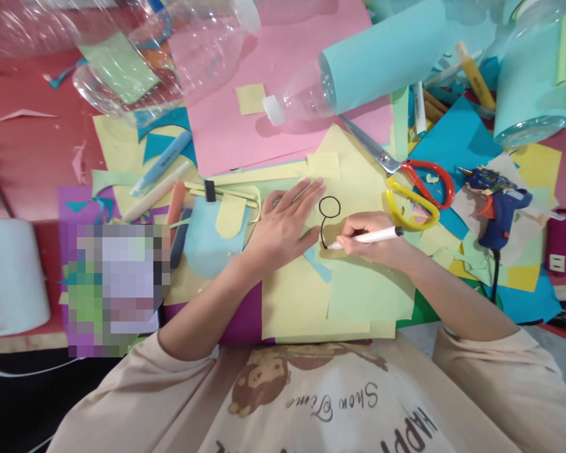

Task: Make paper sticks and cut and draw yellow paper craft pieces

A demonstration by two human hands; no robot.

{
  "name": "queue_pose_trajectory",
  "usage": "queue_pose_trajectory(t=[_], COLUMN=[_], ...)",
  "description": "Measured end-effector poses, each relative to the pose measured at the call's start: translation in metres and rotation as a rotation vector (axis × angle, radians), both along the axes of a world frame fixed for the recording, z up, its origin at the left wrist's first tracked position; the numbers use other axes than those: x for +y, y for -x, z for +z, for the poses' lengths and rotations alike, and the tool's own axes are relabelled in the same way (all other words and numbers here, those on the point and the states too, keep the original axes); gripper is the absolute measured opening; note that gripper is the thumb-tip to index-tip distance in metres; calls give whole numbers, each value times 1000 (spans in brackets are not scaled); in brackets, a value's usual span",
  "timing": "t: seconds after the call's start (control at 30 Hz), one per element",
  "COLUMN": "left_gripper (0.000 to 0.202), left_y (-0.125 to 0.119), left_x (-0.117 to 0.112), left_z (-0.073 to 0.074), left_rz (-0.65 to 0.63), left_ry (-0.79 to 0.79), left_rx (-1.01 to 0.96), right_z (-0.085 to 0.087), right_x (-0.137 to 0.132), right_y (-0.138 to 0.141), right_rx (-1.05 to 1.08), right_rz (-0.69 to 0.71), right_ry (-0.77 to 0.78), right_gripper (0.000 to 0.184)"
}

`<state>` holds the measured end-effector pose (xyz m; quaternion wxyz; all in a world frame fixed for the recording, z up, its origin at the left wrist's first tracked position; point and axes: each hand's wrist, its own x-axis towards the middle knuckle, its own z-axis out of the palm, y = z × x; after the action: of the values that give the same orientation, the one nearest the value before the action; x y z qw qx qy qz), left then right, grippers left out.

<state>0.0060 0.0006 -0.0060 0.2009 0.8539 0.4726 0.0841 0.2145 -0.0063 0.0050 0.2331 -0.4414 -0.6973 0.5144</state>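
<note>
My right hand (pixel 370 238) grips a white marker (pixel 375 235) with a black end cap, its tip touching pale yellow paper (pixel 353 170). On that paper is a black line drawing (pixel 329 207): a circle with a curved line running down from it to the tip. My left hand (pixel 290 223) lies flat with fingers stretched out on the paper, just left of the drawing. Beyond my right hand lie scissors (pixel 396 170) with one red and one yellow handle, blades apart. Left of my left hand is a light blue paper cutout (pixel 210 242) with a yellow piece on it.
A blue glue gun (pixel 504 214) lies at the right, its cord running toward me. Clear plastic bottles (pixel 202 44) and a bottle wrapped in turquoise paper (pixel 387 56) lie at the back. Markers (pixel 163 162) and paper scraps surround the work. A white cylinder (pixel 12 277) stands left.
</note>
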Motion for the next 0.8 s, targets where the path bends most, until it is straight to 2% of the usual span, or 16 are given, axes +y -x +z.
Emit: queue_pose_trajectory(t=[0.4,0.8], left_gripper=[56,57], left_y=[0,-2], left_x=[0,1], left_z=[0,3], left_rz=[2,17], left_ry=[-6,24], left_rx=[12,6], right_z=[3,1], right_x=[1,2], right_y=[0,-1], right_rx=[-58,-47], right_rz=[39,49], right_ry=[5,-62], right_gripper=[27,30])
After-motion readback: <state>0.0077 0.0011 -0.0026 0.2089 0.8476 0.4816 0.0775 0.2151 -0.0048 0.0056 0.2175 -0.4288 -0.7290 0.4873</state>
